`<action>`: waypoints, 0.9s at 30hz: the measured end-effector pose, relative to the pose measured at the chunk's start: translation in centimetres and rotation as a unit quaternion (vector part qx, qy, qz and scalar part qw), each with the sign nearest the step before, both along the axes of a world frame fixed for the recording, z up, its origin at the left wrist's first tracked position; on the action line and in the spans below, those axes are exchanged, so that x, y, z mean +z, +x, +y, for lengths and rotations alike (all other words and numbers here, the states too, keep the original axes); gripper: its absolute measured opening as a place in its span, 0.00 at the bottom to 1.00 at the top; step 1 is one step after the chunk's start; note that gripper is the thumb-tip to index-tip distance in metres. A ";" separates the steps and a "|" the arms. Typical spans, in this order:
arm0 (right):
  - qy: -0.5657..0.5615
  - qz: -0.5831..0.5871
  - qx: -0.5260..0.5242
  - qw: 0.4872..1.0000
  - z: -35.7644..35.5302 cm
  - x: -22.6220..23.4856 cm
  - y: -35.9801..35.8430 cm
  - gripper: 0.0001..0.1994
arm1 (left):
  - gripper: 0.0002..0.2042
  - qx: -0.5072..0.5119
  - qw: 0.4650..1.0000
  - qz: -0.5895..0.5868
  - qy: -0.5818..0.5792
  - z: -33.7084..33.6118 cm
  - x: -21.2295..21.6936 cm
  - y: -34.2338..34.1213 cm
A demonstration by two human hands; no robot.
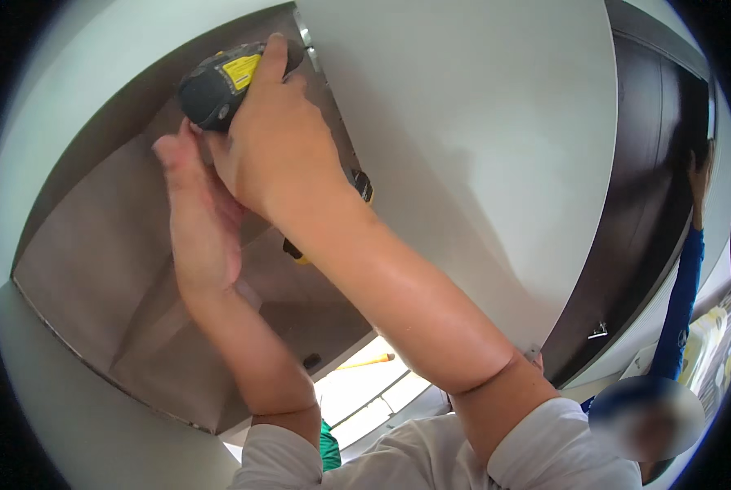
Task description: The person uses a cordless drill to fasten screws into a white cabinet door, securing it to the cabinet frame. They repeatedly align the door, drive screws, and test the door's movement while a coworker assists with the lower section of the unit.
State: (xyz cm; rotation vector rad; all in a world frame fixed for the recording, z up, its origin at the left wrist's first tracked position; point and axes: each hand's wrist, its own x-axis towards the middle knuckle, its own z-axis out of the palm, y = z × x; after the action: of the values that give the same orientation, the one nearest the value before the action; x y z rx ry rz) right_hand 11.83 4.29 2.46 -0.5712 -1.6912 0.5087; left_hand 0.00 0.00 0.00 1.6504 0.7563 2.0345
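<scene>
My right hand [288,139] is closed round the grip of a black and yellow cordless drill [206,94], raised inside a cabinet at the upper left. Parts of the drill's base, black with yellow, show on both sides of my right forearm. My left hand [206,200] is up just beneath the drill's body, its visible fingers stretched upward and the others hidden behind my right hand. Whether it touches the drill I cannot tell. Close to the drill's front end, a metal hinge [303,31] sits at the edge of a large pale door panel [480,139].
The brownish cabinet interior [87,261] surrounds my hands. On the right, another person in a blue sleeve [688,302] reaches up to the edge of a dark cabinet [639,180], which has a small metal fitting [597,331]. Something green [330,447] shows low beside my left sleeve.
</scene>
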 end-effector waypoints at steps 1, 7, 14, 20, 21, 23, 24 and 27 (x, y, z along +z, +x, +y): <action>0.004 0.010 0.004 1.000 0.4 -0.4 -0.2 0.50 | 0.33 0.023 1.000 0.000 -0.020 -0.2 -0.6 1.0; -0.006 0.049 0.075 0.996 1.0 -0.5 0.4 0.54 | 0.25 0.062 0.993 -0.043 -0.088 0.5 1.6 3.5; -0.015 -0.085 0.209 0.974 1.4 1.6 4.2 0.54 | 0.32 0.098 0.989 0.039 -0.103 -0.5 2.7 3.6; -0.043 -0.033 0.324 0.944 2.1 0.7 4.0 0.57 | 0.28 0.053 0.997 -0.005 -0.058 0.2 2.7 3.5; -0.026 -0.050 0.355 0.933 2.2 0.7 4.6 0.55 | 0.27 0.080 0.995 -0.005 -0.062 0.2 2.7 3.7; -0.011 -0.062 0.391 0.918 2.5 0.9 5.9 0.53 | 0.26 0.130 0.989 -0.007 -0.068 0.0 3.0 4.6; -0.012 -0.057 0.398 0.916 2.6 1.0 6.0 0.51 | 0.25 0.164 0.984 0.024 -0.070 -0.1 3.3 4.8; -0.025 0.037 0.389 0.920 3.8 0.3 3.7 0.50 | 0.21 0.225 0.966 0.113 -0.062 0.3 4.2 4.5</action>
State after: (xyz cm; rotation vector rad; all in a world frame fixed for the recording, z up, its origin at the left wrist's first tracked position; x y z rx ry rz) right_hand 15.50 8.05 2.72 0.1229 -1.7990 1.1252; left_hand 4.50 0.29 4.25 1.7785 1.4211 2.0457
